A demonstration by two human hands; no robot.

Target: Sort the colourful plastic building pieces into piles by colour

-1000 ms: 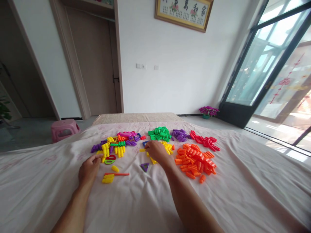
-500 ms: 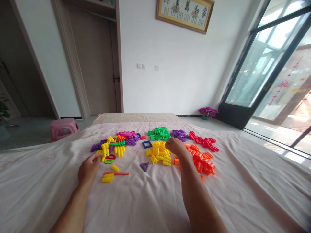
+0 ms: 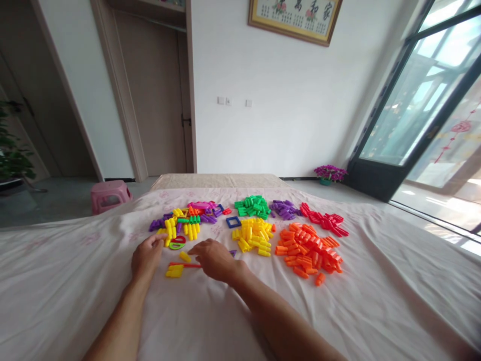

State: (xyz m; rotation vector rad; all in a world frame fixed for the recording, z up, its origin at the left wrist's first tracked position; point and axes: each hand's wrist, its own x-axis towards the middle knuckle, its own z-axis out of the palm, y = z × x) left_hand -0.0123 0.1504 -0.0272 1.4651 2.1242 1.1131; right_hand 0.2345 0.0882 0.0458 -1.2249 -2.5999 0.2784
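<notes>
My left hand (image 3: 148, 254) rests on the cloth with thumb and fingers drawn together. Its fingertips meet the edge of an upright stack of yellow plastic tube blocks (image 3: 170, 231); whatever they pinch is hidden. My right hand (image 3: 215, 259) reaches across, palm down, fingers stretched toward a single loose yellow block (image 3: 185, 256). Under that hand runs a thin orange-red stick (image 3: 192, 265), and a purple triangle (image 3: 233, 253) is partly covered behind it. Several joined yellow blocks (image 3: 175, 271) lie nearest me. A red and a green half-round piece (image 3: 177, 245) sit between the hands.
Sorted heaps of yellow (image 3: 253, 234), green (image 3: 252, 206), purple (image 3: 284, 209), red (image 3: 325, 219) and orange blocks (image 3: 310, 248) spread to the right. A blue square frame (image 3: 233, 222) lies behind. Mixed pieces (image 3: 203, 205) stand at the back left of the wrinkled cloth (image 3: 210, 321).
My right hand has left the yellow heap and swung left, close to the loose yellow block. My left hand stays by the yellow stack. The view has shifted slightly.
</notes>
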